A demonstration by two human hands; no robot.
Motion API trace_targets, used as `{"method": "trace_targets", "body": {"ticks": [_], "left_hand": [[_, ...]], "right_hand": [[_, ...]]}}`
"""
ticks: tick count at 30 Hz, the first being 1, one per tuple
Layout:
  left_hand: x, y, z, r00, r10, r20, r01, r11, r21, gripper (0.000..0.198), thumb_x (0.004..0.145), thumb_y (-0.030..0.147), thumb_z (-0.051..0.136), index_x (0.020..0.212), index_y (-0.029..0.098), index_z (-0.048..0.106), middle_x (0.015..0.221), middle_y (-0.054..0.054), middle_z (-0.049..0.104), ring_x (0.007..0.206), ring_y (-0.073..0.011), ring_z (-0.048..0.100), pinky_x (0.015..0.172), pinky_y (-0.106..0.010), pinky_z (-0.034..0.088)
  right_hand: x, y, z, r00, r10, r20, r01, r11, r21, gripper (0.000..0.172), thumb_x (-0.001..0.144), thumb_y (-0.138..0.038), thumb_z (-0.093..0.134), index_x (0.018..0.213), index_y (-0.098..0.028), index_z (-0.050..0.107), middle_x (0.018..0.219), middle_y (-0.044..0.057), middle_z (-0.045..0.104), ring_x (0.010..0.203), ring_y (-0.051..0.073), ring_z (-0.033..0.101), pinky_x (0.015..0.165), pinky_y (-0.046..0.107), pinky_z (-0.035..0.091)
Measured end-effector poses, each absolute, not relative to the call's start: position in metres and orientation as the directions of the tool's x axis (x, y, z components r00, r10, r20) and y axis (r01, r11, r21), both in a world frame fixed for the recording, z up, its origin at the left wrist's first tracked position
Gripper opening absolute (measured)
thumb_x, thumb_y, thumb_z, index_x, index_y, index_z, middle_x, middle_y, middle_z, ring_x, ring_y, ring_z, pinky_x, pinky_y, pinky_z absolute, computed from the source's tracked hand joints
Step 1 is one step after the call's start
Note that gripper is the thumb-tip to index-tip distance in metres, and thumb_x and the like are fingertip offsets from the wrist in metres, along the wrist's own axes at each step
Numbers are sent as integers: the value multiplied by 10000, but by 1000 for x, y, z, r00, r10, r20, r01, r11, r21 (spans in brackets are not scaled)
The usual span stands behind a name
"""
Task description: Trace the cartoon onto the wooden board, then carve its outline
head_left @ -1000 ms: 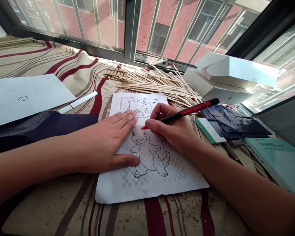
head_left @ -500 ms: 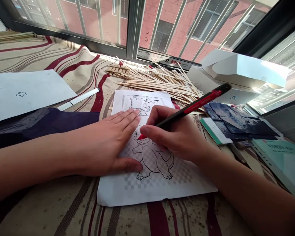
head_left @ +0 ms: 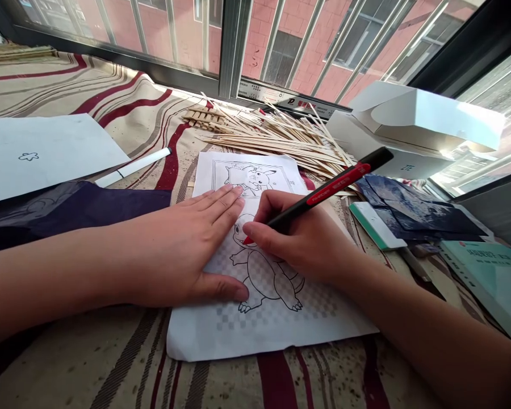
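Note:
A white sheet of paper [head_left: 272, 338] with printed cartoon outlines lies on the striped cloth in front of me. My left hand [head_left: 187, 253] rests flat on its left side, fingers stretched out and thumb apart. In my right hand [head_left: 298, 236] is a black and red pen [head_left: 336, 187], gripped between thumb and fingers. Its red tip is at the mouth of the lower figure [head_left: 264, 272], a standing creature with a round belly. Above it, partly behind my fingers, shows a second framed drawing [head_left: 253, 175].
Thin wooden strips [head_left: 276, 136] lie piled by the window. A white box [head_left: 426, 122] stands at the back right, near dark blue packets [head_left: 417, 207] and a green book [head_left: 485, 272]. Leftward are another paper sheet [head_left: 46, 150], a white marker [head_left: 136, 166] and dark blue plastic [head_left: 80, 210].
The pen has tilted and turned slightly in my right hand, and its tip has moved a little right and down. My left hand stays flat on the sheet. The view has shifted slightly.

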State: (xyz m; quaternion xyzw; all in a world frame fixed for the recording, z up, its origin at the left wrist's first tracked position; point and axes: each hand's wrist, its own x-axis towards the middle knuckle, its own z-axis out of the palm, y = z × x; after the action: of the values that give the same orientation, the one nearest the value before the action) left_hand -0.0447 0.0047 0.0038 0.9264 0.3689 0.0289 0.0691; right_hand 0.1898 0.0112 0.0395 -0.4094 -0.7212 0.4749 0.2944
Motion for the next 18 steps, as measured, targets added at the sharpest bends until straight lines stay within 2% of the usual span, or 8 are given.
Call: {"method": "trace_targets", "body": {"ticks": [5,9,13,18], "left_hand": [[-47,4,3,728,684,41,673,-725,145,1240,912,978,205,1758,73,166,1840,-200,64,1726,-327,151,1391,-412,125],[-44,2,2,713,699,55,685,-711,159,1234,916,977,184,1755,72,189,1841,-186,80,1727,-317,152,1393,-413,128],[-40,0,-1,689,720,86,704,-693,158,1147,969,919,153,1748,81,239,1842,-171,119,1721,-314,182,1395,-412,121],[-39,-1,-3,689,719,89,706,-694,139,1136,971,911,160,1752,90,226,1844,-177,135,1711,-336,216,1394,-426,137]], "right_hand": [[192,12,42,-499,866,36,336,232,-913,272,805,-181,796,701,-210,546,565,-97,519,517,67,414,502,230,384],[194,12,42,-517,856,34,347,245,-905,270,803,-176,791,702,-205,542,598,-80,558,549,69,432,500,227,362],[194,11,40,-521,853,35,361,257,-896,260,835,-204,761,708,-207,535,632,-58,590,586,81,476,507,230,359],[194,13,40,-533,846,36,358,263,-896,249,833,-207,756,713,-208,537,645,-57,598,575,75,457,496,234,338]]}}
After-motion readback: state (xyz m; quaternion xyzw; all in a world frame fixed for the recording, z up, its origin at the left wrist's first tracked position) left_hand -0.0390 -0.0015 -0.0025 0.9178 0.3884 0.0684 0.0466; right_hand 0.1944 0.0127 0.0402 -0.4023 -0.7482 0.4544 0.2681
